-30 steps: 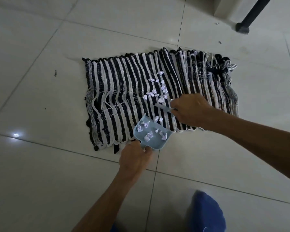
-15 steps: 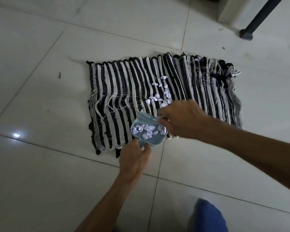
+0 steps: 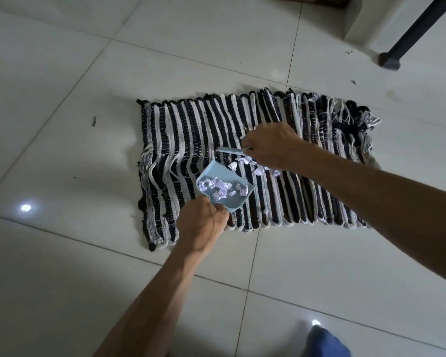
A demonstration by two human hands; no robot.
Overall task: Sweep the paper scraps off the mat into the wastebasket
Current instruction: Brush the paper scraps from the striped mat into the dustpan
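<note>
A black-and-white striped woven mat (image 3: 186, 140) lies on the tiled floor. My left hand (image 3: 202, 222) grips the handle of a small light-blue dustpan (image 3: 218, 176), which rests tilted on the mat with several white paper scraps (image 3: 220, 188) inside. My right hand (image 3: 271, 145) holds a small light-blue brush (image 3: 231, 150) just above and beyond the pan. More paper scraps (image 3: 245, 161) lie loose on the mat between the brush and the pan's mouth, and one stray scrap (image 3: 266, 210) sits near the mat's front edge. No wastebasket is in view.
A black furniture leg (image 3: 407, 37) stands on the floor at the top right beside a white base. Small dark specks (image 3: 94, 121) lie on the tiles left of the mat. A blue-clad knee (image 3: 327, 341) shows at the bottom right.
My right hand has lifted the brush away from the pan and back toward the far scraps. The pan now holds more scraps and sits further onto the mat.
</note>
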